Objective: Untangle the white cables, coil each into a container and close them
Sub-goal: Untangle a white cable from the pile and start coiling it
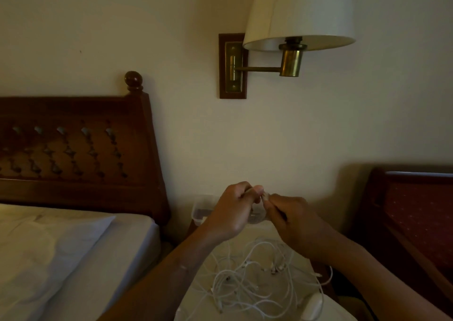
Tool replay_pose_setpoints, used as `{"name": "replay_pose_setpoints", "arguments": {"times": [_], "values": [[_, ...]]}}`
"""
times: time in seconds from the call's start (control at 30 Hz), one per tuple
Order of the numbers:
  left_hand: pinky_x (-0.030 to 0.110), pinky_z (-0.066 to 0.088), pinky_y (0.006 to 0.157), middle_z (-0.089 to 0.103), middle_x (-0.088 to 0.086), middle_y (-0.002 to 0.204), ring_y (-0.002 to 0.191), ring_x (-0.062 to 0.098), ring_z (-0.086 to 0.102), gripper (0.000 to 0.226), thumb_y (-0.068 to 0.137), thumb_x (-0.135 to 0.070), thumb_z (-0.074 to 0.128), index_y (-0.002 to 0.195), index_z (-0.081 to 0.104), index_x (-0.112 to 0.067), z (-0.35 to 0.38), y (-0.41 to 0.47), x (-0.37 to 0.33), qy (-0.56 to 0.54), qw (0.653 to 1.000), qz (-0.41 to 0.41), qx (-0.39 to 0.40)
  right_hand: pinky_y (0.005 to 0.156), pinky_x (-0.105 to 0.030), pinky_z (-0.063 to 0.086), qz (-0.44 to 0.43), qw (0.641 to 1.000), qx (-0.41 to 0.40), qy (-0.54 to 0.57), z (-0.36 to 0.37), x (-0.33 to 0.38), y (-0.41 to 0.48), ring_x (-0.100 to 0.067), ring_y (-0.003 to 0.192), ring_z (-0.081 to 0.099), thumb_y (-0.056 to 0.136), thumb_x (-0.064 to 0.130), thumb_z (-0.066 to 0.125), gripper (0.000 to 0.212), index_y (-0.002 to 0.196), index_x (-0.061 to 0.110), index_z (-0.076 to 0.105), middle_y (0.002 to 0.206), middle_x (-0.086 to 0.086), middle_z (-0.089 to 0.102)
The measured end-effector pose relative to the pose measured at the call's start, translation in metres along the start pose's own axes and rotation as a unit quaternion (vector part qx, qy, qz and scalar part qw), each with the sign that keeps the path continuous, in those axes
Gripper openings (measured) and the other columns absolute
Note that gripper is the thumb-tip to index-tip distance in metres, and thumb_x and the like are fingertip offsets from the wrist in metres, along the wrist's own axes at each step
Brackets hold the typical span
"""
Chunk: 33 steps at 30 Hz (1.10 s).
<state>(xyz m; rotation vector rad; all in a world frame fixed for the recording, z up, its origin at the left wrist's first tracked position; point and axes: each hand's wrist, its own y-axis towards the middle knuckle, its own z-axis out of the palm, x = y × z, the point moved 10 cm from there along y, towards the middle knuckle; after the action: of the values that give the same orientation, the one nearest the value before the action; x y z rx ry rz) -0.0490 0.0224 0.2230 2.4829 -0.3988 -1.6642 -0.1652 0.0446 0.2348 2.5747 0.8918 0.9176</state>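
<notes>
White cables [255, 279] lie tangled mid-tabletop [245, 233]; left hand [232, 212] and right hand [294, 222] pinch one strand [265, 196], raised above them, apparently to free it.

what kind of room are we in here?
Probably a hotel or guest bedroom: a bed with white sheets, a carved wooden headboard, and a brass wall lamp with a pale shade. The white cables lie tangled beside the bed.
</notes>
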Motion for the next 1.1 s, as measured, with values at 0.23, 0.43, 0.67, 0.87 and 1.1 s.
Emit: {"name": "replay_pose_setpoints", "arguments": {"times": [0.23,0.43,0.67,0.87,1.1], "values": [[0.034,0.044,0.066,0.057,0.014,0.074,0.072,0.026,0.056,0.028,0.099,-0.028,0.068,0.075,0.072,-0.015,0.002,0.009,0.028,-0.198,0.975,-0.097,0.000,0.051,-0.019,0.037,-0.019,0.998,-0.014,0.067,-0.002,-0.006,-0.006,-0.009,0.052,0.049,0.105,0.032,0.048,0.033,0.073,0.025,0.054,0.067,0.003,0.058],[0.034,0.042,0.067,0.063,0.015,0.079,0.070,0.024,0.054,0.024,0.099,-0.023,0.068,0.091,0.074,-0.002,0.003,0.001,0.002,-0.143,0.987,-0.012,0.075,0.055,-0.018,0.035,-0.062,0.998,0.003,-0.012,0.002,0.006,-0.004,-0.008,0.062,0.048,0.101,0.050,0.034,0.023,0.079,0.046,0.041,0.078,0.020,0.051],[0.041,0.042,0.058,0.058,0.022,0.065,0.057,0.018,0.051,0.035,0.097,-0.024,0.067,0.072,0.067,0.000,-0.009,-0.004,-0.024,-0.007,0.996,0.064,-0.061,0.051,-0.024,0.032,-0.043,0.999,0.000,0.015,0.000,0.009,-0.002,-0.010,0.053,0.040,0.103,0.034,0.044,0.029,0.074,0.036,0.042,0.068,0.011,0.050],[0.024,0.038,0.051,0.048,-0.008,0.046,0.044,0.007,0.044,0.040,0.097,-0.021,0.069,0.059,0.064,-0.010,-0.004,-0.002,-0.011,-0.045,0.996,0.022,-0.068,0.049,-0.020,0.030,-0.028,0.998,-0.022,0.042,-0.001,0.004,-0.008,-0.009,0.050,0.038,0.104,0.028,0.049,0.037,0.068,0.031,0.042,0.063,0.010,0.049],[0.015,0.042,0.040,0.055,-0.006,0.045,0.037,0.007,0.054,0.035,0.102,-0.017,0.063,0.069,0.064,-0.007,0.004,-0.004,-0.010,-0.102,0.993,0.005,-0.061,0.047,-0.018,0.042,0.040,0.995,-0.076,-0.049,-0.010,0.001,-0.009,-0.003,0.057,0.053,0.100,0.043,0.044,0.022,0.079,0.038,0.044,0.067,0.012,0.053]]}}
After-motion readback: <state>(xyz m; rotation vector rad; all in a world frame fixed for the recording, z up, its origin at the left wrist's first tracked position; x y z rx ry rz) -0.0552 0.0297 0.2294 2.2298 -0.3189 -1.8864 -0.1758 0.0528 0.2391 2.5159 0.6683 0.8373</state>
